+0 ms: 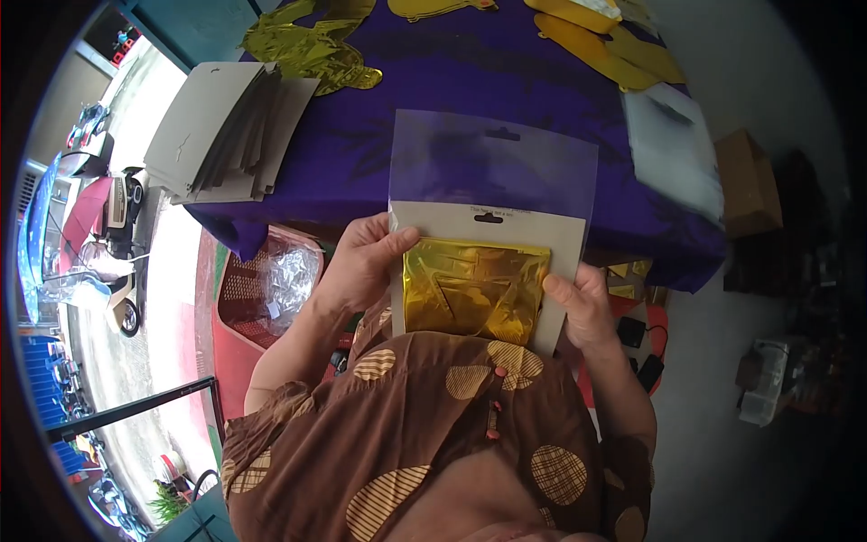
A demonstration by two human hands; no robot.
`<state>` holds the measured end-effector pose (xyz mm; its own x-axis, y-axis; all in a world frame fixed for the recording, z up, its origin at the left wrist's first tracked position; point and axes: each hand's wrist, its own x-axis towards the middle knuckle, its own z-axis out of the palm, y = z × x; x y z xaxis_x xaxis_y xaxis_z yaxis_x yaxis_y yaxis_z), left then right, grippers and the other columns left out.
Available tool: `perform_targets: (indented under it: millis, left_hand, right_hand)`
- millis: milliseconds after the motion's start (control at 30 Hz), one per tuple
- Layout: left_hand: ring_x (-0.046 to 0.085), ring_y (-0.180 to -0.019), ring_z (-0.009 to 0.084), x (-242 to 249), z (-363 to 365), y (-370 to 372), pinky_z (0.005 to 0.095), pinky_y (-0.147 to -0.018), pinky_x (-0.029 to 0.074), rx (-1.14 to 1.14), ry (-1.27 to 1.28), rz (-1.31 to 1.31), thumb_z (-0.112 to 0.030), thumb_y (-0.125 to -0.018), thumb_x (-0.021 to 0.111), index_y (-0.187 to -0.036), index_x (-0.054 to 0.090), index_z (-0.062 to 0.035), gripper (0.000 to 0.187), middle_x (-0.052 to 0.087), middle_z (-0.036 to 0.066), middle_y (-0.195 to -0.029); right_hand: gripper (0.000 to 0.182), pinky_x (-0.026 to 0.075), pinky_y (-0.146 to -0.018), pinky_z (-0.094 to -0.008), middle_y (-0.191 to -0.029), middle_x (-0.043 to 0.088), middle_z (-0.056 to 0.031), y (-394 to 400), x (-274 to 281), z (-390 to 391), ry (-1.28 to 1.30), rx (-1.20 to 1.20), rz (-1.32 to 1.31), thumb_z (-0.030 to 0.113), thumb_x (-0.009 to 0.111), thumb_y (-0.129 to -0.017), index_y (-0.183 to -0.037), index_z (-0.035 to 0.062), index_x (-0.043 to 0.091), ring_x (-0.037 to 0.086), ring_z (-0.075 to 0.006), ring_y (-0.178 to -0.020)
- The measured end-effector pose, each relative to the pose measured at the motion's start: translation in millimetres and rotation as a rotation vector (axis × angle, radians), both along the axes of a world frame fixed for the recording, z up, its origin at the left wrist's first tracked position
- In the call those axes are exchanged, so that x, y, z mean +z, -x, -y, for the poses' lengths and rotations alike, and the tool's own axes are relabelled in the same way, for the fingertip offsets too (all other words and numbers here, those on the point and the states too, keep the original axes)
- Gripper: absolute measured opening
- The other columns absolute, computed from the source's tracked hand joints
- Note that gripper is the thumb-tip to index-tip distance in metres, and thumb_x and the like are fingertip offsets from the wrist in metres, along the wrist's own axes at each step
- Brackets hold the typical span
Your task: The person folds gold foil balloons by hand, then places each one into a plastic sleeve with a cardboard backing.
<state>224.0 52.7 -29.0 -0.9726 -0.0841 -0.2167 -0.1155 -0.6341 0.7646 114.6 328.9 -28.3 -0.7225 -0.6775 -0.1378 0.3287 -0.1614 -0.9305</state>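
Between my hands, close to my body, is a clear plastic bag (492, 158) with a hang hole at its top. Inside it sits a pale backing card (564, 248) with its own hang hole, and over the card lies a folded gold foil sheet (474, 285). My left hand (368, 257) grips the bag's left edge, thumb on the front. On the opposite edge my right hand (582, 303) pinches the bag, its thumb near the gold foil. The lower end of the bag is hidden behind my brown patterned shirt.
A purple-covered table (506, 63) stands ahead. On it are a stack of pale cards (221, 135), gold foil pieces (321, 54), yellow packets (605, 45) and a pile of clear bags (673, 149). A red basket (248, 289) with clear plastic is at left; a cardboard box (748, 185) is at right.
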Motion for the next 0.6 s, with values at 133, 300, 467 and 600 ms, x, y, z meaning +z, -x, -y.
perform_targets:
  millis: [133,300,467,600]
  left_hand:
    - [0.066,-0.097,0.0160,-6.7,-8.6,-11.3,0.0304,-0.088,0.052,0.035,-0.031,0.005,-0.014,-0.095,0.063,-0.113,0.063,0.0037,0.026,0.069,0.010,-0.106]
    - [0.065,-0.095,0.0143,-15.7,-14.5,-24.9,0.0295,-0.087,0.052,0.060,0.008,0.013,-0.015,-0.096,0.062,-0.113,0.063,0.0032,0.025,0.069,0.010,-0.108]
    - [0.064,-0.098,0.0145,-12.7,-18.4,-36.1,0.0303,-0.089,0.051,0.016,-0.041,0.045,-0.015,-0.096,0.062,-0.117,0.062,0.0039,0.028,0.068,0.011,-0.112]
    - [0.063,-0.098,0.0124,-9.2,-19.1,-41.7,0.0284,-0.089,0.050,-0.034,0.001,0.065,-0.016,-0.096,0.063,-0.119,0.063,0.0029,0.030,0.068,0.008,-0.111]
  right_hand:
    - [0.020,0.042,-0.063,-0.0197,-0.084,0.065,0.0032,-0.5,-4.4,-0.6,0.015,-0.036,0.002,0.016,0.069,-0.093,-0.102,-0.0014,0.071,0.050,-0.0015,-0.070]
    - [0.022,0.044,-0.066,-0.0208,-0.086,0.067,0.0023,-5.3,2.7,-2.4,-0.047,-0.024,-0.043,0.018,0.069,-0.093,-0.103,-0.0011,0.071,0.053,-0.0026,-0.073]
    - [0.021,0.046,-0.067,-0.0204,-0.085,0.067,0.0025,-9.6,-1.0,-14.5,-0.117,0.062,-0.097,0.016,0.067,-0.094,-0.102,-0.0025,0.072,0.055,-0.0027,-0.075]
    - [0.020,0.047,-0.068,-0.0204,-0.086,0.068,0.0022,-15.2,-13.6,-29.2,-0.179,0.192,-0.080,0.015,0.068,-0.093,-0.102,-0.0036,0.071,0.056,-0.0020,-0.077]
